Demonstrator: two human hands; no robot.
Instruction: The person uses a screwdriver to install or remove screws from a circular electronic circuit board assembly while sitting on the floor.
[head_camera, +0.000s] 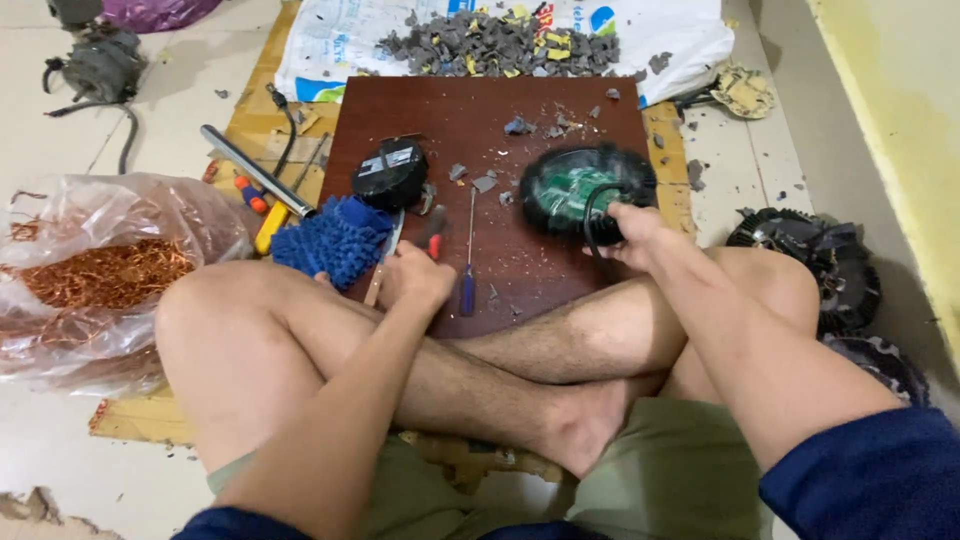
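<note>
Seated cross-legged on the floor, working over a dark red-brown board (480, 130) laid across pale wooden planks. Right hand (630, 235) clamped on the near rim of a round black fan motor (585, 190) with a green circuit disc showing; the motor sits on the board's right half, blurred, so finer detail cannot be told. Left hand (415, 280) closed on a thin metal-bladed tool (385, 255) at the board's near edge, just beside a blue shaggy cloth (335, 240). Hands well apart. Judgement: the motor wants a firm hold flat against the board, the blade worked into a seam and pointed away from the bare knees on either side. A blue-handled screwdriver (468, 250) lies between the hands; a second round black part (390, 172) with a pale rectangular label on top sits left of centre. Beyond the board, a white printed sack (680, 35) with blue and red markings carries a heap of grey and yellow plastic fragments (495, 45). Far left, a clear plastic bag (90, 270) holds copper wire.
</note>
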